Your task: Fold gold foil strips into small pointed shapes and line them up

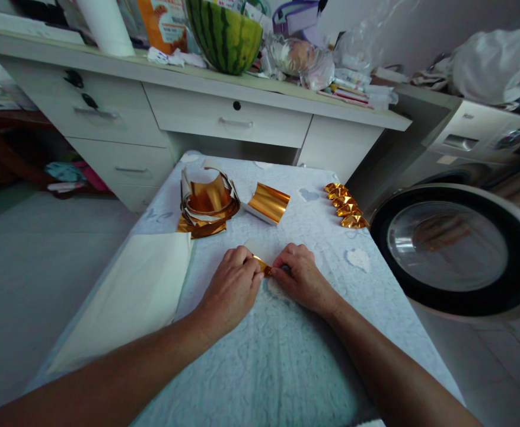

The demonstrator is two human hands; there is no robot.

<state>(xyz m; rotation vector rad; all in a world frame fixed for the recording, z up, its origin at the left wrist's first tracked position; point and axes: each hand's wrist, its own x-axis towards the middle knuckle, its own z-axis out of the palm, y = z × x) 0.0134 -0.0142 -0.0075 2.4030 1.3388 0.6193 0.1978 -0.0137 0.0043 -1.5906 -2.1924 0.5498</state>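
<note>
Near the frame's centre we are pinching a small gold foil piece point(262, 264), our left hand point(235, 281) clamping its left end and our right hand point(299, 277) its right. Above it a curled gold sheet point(269, 203) is lying, and folded gold pieces point(347, 207) are forming a row right of centre.

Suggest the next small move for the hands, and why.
I'd probably crease the near end of the gold foil piece with the right hand while the left hand steadies it. Both hands' fingers are already on it, and the folded gold pieces by the table's right edge show creases. Its exact fold is partly hidden.
</note>
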